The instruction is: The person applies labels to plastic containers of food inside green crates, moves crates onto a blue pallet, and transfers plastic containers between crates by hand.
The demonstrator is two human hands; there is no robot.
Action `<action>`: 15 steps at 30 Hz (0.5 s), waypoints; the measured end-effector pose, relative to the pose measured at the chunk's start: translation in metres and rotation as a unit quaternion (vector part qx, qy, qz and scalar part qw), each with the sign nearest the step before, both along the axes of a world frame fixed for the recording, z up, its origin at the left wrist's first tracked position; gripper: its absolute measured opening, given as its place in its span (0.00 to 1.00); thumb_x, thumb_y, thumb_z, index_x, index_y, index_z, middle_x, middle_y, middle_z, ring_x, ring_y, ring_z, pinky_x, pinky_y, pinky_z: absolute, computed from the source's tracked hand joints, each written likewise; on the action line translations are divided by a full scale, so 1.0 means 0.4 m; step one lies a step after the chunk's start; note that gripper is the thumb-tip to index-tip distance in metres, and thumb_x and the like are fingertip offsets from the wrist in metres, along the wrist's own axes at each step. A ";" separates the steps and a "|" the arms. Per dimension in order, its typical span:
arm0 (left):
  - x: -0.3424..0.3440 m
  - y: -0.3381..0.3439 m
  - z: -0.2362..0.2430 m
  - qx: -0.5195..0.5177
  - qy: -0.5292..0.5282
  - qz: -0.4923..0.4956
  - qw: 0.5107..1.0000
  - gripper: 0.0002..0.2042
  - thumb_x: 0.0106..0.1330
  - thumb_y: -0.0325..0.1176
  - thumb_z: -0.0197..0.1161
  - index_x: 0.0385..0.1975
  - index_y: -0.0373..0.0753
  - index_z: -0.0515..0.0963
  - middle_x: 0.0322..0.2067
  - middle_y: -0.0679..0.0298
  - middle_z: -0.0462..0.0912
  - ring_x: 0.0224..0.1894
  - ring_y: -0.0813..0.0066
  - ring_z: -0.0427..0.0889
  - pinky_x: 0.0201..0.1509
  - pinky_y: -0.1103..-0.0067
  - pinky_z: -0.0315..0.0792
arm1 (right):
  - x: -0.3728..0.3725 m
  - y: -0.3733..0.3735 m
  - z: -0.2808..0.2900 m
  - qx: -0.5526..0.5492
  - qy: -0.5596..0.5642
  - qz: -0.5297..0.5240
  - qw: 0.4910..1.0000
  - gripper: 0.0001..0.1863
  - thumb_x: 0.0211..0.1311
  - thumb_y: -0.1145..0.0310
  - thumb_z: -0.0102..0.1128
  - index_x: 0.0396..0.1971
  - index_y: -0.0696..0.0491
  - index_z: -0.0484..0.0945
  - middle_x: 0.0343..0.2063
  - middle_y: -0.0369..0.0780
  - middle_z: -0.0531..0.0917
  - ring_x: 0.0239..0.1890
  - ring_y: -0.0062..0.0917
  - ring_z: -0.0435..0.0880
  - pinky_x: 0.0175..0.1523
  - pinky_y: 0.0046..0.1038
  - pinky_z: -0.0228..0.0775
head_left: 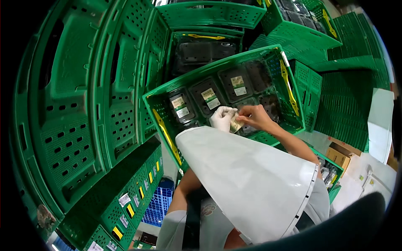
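A green crate (234, 62) with yellow handles sits tilted in front of me, holding several clear plastic packs with dark contents. Labels in cream, green and white show on packs such as the left one (181, 108), the middle one (210, 99) and the far one (235, 85). A pack at the far right corner (257, 76) shows no label. My left hand (222, 119), in a white glove, pinches a small pale label (236, 125) over the near packs. Bare, my right hand (256, 118) pinches its other side. A wide white sheet (251, 171) drapes over my forearms.
Tall green crates (71, 121) stand along the left. Behind is another crate with dark packs (209, 52); a filled crate (299, 35) stands at the far right. Green stacks (345, 111), a white panel (380, 125) and a cardboard box (338, 154) are on the right.
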State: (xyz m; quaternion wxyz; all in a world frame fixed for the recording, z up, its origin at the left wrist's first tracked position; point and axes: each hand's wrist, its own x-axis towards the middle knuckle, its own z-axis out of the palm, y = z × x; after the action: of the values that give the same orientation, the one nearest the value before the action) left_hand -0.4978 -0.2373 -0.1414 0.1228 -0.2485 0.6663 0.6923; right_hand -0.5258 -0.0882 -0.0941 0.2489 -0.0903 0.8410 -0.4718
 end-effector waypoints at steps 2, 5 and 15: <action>0.017 0.022 -0.005 0.018 -0.002 0.007 1.000 0.05 0.54 0.28 0.65 0.23 0.36 0.76 0.14 0.74 0.70 0.17 0.91 0.62 0.20 0.89 0.56 | -0.017 0.035 0.003 -0.008 -0.040 -0.030 0.999 0.12 0.51 0.65 0.64 0.24 0.59 0.76 0.14 0.38 0.78 0.17 0.17 0.77 0.22 0.23 0.67; 0.044 0.032 -0.025 -0.016 0.030 -0.002 0.999 0.12 0.52 0.31 0.69 0.21 0.38 0.69 0.12 0.78 0.65 0.16 0.92 0.57 0.18 0.89 0.53 | -0.085 0.094 -0.015 -0.023 -0.092 -0.114 0.989 0.12 0.53 0.64 0.62 0.24 0.59 0.74 0.15 0.36 0.77 0.17 0.14 0.75 0.22 0.20 0.68; -0.021 0.044 -0.015 0.101 0.060 -0.075 0.990 0.13 0.58 0.28 0.61 0.42 0.35 0.73 0.34 0.65 0.79 0.36 0.81 0.76 0.41 0.85 0.69 | 0.004 0.078 -0.056 -0.047 -0.215 -0.072 0.973 0.10 0.56 0.67 0.58 0.26 0.61 0.76 0.16 0.39 0.79 0.18 0.18 0.77 0.24 0.21 0.68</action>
State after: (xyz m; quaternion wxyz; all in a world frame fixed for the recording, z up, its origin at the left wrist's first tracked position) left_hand -0.5064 -0.2195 -0.1474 0.1583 -0.1421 0.6159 0.7586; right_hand -0.5242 -0.0571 -0.1167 0.3848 0.0620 0.7491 -0.5357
